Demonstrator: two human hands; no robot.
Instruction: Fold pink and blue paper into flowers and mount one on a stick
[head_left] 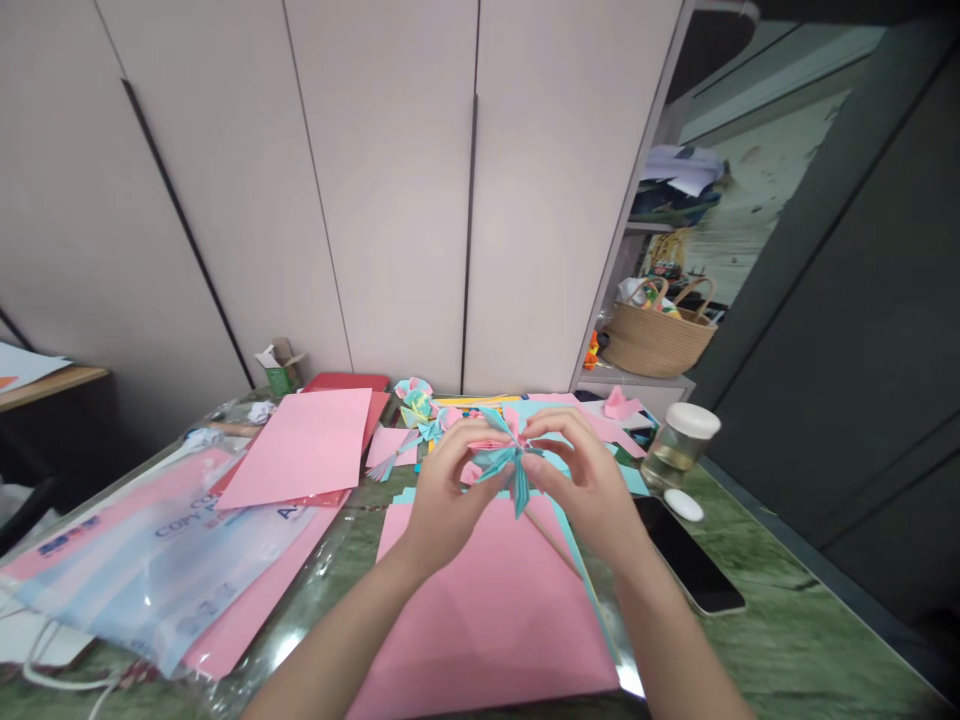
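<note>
Between my two hands is a folded paper flower with blue and pink petals, raised above the stack of pink paper. My left hand pinches its petals from the left, thumb below and fingers above. From the right, my right hand grips the flower near its centre between thumb and fingertips. A thin brown stick slants down to the right beneath the flower; whether it is joined to the flower I cannot tell. Blue sheets show under the pink stack's edges.
Left are loose pink sheets and a plastic copy-paper bag. Right lie a black phone, a white oval object and a lidded jar. Behind are more paper flowers and paper scraps. Cabinet doors rise behind the table.
</note>
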